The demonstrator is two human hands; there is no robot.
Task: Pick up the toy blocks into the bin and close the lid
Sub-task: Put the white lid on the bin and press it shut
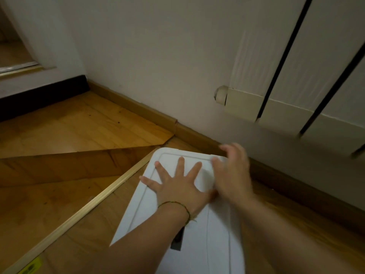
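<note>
White plastic lid point(215, 234) under left hand point(177, 186), right hand point(231, 175) at corner.
Left palm flat, fingers spread; right blurred, grip unclear.

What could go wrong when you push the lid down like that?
Your right hand is blurry at the lid's far corner, so fingers might get pinched if that corner snaps down. Your left hand presses flat on one spot only, so other edges may not shut. The floor drops at a step just left of the lid, so a hard shove might slide everything that way.
</note>
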